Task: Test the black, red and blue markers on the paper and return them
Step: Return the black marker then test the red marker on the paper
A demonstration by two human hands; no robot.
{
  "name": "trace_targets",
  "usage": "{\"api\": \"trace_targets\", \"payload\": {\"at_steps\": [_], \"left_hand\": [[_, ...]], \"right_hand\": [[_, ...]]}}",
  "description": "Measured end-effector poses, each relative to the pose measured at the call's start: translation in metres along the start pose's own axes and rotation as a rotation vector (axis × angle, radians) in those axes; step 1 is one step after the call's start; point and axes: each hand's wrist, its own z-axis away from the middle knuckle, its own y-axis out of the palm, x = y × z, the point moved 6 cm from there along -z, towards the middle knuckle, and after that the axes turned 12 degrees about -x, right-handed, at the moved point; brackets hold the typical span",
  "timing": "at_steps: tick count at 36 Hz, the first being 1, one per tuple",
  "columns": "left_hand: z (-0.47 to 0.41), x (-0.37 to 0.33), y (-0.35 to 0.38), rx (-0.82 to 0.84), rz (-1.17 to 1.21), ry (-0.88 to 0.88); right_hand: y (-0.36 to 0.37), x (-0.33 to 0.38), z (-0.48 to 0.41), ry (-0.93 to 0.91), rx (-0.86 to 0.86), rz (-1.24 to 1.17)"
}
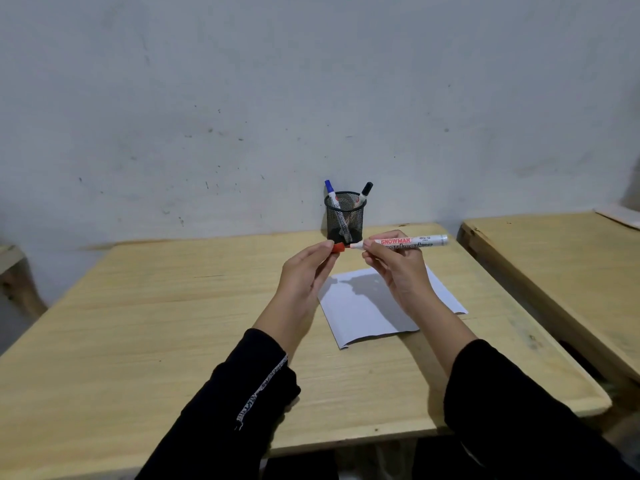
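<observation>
While my right hand [398,268] pinches the red marker [405,242] near its tip and holds it level above the table [173,306], my left hand [304,271] has its fingertips closed on the red cap [338,248], just off the tip. Both are raised over the white paper [363,306], which lies flat on the wood below my right wrist. Behind my hands, against the wall, stands the black mesh cup [345,216] with the blue marker [332,194] and the black marker [364,192] leaning apart inside it.
</observation>
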Motion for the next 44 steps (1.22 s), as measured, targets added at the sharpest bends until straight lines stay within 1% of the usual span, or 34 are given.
{"api": "trace_targets", "payload": {"at_steps": [4,9,15,19,22,27,32,34,37,42,44], "left_hand": [[0.003,0.0,0.006,0.024,-0.001,-0.001],[0.009,-0.001,0.013,0.068,-0.071,0.026],[0.011,-0.003,0.015,0.076,-0.127,0.028],[0.01,-0.004,0.016,0.081,-0.173,0.094],[0.007,-0.003,0.015,0.081,-0.236,0.143],[0.0,-0.005,0.013,0.067,-0.222,0.127],[-0.01,-0.025,0.015,0.024,-0.198,0.164],[-0.015,-0.033,0.015,0.006,-0.209,0.193],[-0.018,-0.043,0.021,-0.019,-0.207,0.262],[-0.018,-0.059,0.045,-0.004,-0.301,0.411],[-0.019,-0.062,0.055,0.007,-0.335,0.446]], "right_hand": [[0.001,0.0,0.001,-0.011,0.004,-0.002],[0.005,-0.002,0.002,-0.019,0.045,0.017],[0.005,-0.003,0.001,-0.045,0.051,0.03],[0.006,-0.006,0.003,-0.069,0.02,0.003],[0.004,-0.008,0.004,-0.049,0.017,0.031],[0.006,-0.001,-0.001,0.01,0.078,0.074],[-0.007,0.016,-0.015,-0.005,0.021,0.026],[-0.012,0.022,-0.019,-0.017,0.032,0.075],[-0.016,0.027,-0.024,-0.068,0.097,0.2],[-0.017,0.038,-0.034,-0.175,0.173,0.526],[-0.014,0.04,-0.038,-0.21,0.211,0.642]]}}
